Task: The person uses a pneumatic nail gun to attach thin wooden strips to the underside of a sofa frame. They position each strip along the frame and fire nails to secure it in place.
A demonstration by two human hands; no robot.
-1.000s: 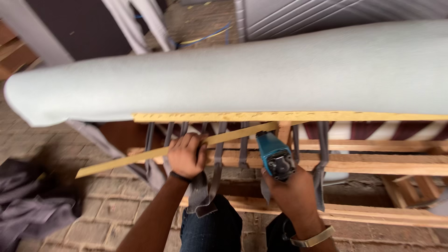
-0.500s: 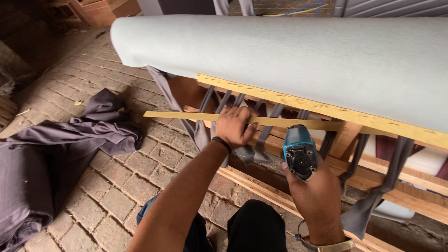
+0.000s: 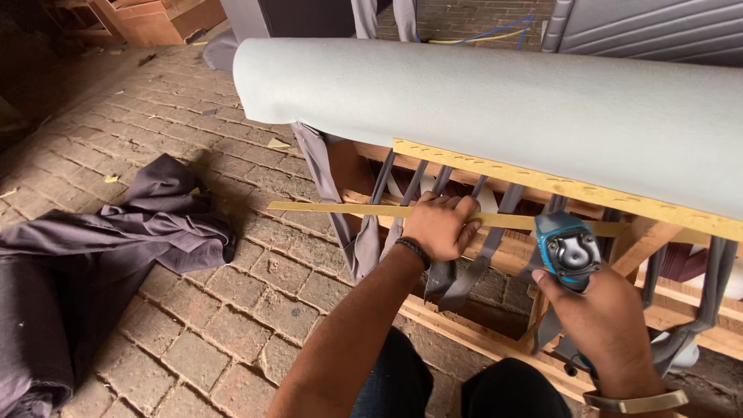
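Note:
My left hand (image 3: 439, 226) grips a long thin yellow strip (image 3: 340, 208) and holds it level against the grey webbing straps (image 3: 495, 232) of an upturned sofa frame. My right hand (image 3: 594, 325) holds a blue and grey power stapler (image 3: 568, 249), its head close to the strip just right of my left hand. Above them a second yellow strip (image 3: 542, 183) runs along the edge of the pale grey upholstered sofa body (image 3: 495, 101). The wooden frame rails (image 3: 480, 329) lie below my hands.
A heap of dark grey fabric (image 3: 93, 255) lies on the brick floor (image 3: 232, 310) at the left. Wooden furniture (image 3: 147, 19) stands at the back left. A grey shutter (image 3: 650, 27) and a blue and yellow cable (image 3: 495, 32) are behind the sofa. My knees (image 3: 464, 387) are at the bottom.
The view has swung left and down, showing more brick floor and fabric. My left hand still holds the strip, now more level, and the stapler stays beside it.

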